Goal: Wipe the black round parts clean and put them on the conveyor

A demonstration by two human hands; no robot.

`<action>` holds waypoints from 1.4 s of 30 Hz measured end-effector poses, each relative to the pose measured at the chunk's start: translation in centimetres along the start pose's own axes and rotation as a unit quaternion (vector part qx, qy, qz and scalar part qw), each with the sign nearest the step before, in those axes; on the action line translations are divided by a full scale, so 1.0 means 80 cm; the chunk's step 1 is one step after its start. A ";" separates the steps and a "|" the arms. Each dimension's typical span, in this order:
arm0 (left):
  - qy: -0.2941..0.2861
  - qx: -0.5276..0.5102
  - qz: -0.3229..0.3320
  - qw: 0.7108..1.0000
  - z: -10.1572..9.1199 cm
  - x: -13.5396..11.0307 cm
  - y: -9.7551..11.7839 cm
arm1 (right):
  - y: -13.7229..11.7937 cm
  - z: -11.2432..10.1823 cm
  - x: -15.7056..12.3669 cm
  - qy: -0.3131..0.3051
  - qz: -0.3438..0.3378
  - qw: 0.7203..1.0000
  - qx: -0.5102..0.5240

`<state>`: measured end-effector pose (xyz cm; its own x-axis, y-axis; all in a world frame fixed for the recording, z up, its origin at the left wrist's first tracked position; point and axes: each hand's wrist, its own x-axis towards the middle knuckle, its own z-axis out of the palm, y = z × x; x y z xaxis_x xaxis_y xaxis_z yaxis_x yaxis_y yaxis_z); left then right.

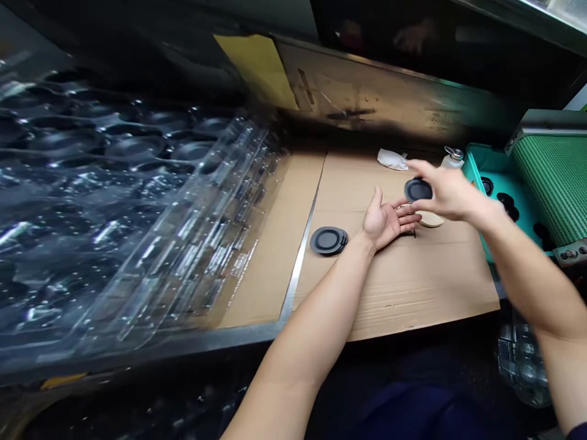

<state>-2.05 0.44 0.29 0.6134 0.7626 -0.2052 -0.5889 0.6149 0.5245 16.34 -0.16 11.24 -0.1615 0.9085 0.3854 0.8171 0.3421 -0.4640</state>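
Observation:
My right hand [447, 189] grips a round black disc-shaped part [418, 190] between thumb and fingers, above the cardboard. Palm up, my left hand [387, 221] lies just left of it with the fingers spread and nothing resting on the palm. Its fingertips come close to the held part; whether they touch it I cannot tell. To the left of my left wrist, a small overlapping pile of similar black discs [328, 241] rests on the cardboard. A pale round pad [431, 219] sits partly hidden beneath my right hand.
Stacked clear plastic trays [183, 226] with round pockets fill the left side. Cardboard [413, 281] covers the worktop. A white cloth [392, 159] and a pump bottle [453, 157] stand at the back. On the right are a teal bin [493, 162] holding black parts and a green conveyor belt [557, 177].

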 end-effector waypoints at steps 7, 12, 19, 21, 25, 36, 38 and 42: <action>0.087 -0.072 0.045 0.993 0.000 0.007 0.007 | 0.000 0.074 -0.018 -0.163 -0.075 0.984 0.010; 0.100 -0.119 0.083 0.984 0.001 0.006 0.019 | 0.040 0.053 -0.024 -0.074 0.013 0.997 -0.020; 0.125 -0.144 0.104 0.976 0.003 0.002 0.019 | 0.059 0.065 -0.048 -0.133 0.012 0.985 -0.108; 0.132 -0.145 0.116 0.974 0.002 0.005 0.015 | 0.048 0.078 -0.047 -0.040 0.009 0.997 -0.072; 0.122 -0.131 0.129 0.975 0.006 0.009 0.008 | 0.012 0.115 -0.055 0.040 -0.006 0.999 -0.017; 0.143 -0.102 0.117 0.978 0.007 0.007 -0.001 | -0.012 0.165 -0.058 0.012 0.003 0.996 -0.087; 0.141 -0.102 0.119 0.977 0.005 0.010 -0.001 | -0.010 0.166 -0.057 0.015 0.023 0.995 -0.098; 0.140 -0.099 0.116 0.978 0.002 0.014 -0.003 | -0.006 0.165 -0.058 0.003 0.016 0.994 -0.111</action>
<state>-1.13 1.09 0.07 0.2998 0.8944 -0.3320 -0.8031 0.4245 0.4182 9.35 -1.35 -0.85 -0.1297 0.9165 0.3783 0.9240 0.2501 -0.2892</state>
